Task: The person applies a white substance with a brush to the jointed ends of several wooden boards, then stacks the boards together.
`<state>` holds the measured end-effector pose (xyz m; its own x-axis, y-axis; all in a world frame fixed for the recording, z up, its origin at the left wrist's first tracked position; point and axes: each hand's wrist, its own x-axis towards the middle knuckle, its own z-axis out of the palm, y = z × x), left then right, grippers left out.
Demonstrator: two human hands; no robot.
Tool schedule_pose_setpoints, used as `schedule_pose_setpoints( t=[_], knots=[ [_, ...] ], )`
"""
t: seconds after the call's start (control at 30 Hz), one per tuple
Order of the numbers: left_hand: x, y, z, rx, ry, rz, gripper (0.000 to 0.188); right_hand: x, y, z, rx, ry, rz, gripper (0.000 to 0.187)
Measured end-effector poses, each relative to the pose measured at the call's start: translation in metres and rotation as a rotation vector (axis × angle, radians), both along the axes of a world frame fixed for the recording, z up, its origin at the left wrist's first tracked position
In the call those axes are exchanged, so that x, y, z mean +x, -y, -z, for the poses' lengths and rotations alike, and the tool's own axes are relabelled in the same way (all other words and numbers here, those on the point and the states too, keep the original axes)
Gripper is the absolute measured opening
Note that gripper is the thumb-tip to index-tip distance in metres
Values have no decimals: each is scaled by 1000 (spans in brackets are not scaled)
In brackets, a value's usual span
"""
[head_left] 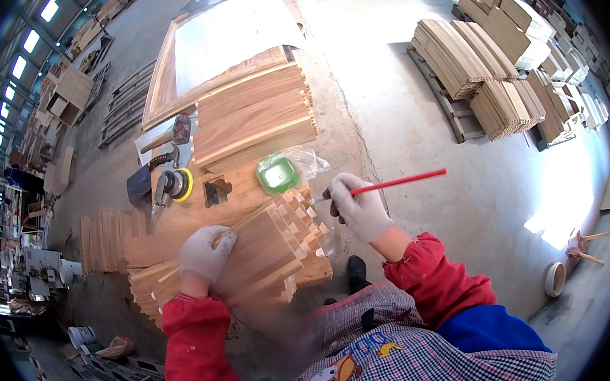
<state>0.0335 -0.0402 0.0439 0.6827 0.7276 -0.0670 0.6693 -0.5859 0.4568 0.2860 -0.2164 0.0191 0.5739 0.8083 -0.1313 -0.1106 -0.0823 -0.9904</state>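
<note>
My right hand, in a white glove, is closed round a slim brush with a red handle. The brush's pale tip is beside the notched ends of a stack of wooden boards. My left hand, also gloved, has its fingers curled at the edge of a wooden board on the near stack. Just beyond the board ends stands a green tub with white liquid in it, a clear plastic bag crumpled beside it.
Left of the tub lie a sander with a yellow-rimmed pad and a mallet. Farther off, a neat stack of boards sits before a large framed panel. Pallets of wood stand at the far right, a bucket nearer.
</note>
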Motion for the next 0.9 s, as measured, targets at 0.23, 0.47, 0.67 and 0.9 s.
schedule_pose_setpoints(
  t=[0.23,0.47,0.67,0.9],
  knots=[
    [4,0,0,-6,8,17,30,-7,18,-12,-146,435,-214,22],
    [0,1,-2,-42,-13,-21,29,-11,30,-26,-125,383,-194,20],
    [1,0,-1,-27,-12,-15,30,-24,35,-9,-61,331,-196,18],
    [2,2,-3,-27,-4,-9,30,-15,44,11,-92,276,-143,19]
  ],
)
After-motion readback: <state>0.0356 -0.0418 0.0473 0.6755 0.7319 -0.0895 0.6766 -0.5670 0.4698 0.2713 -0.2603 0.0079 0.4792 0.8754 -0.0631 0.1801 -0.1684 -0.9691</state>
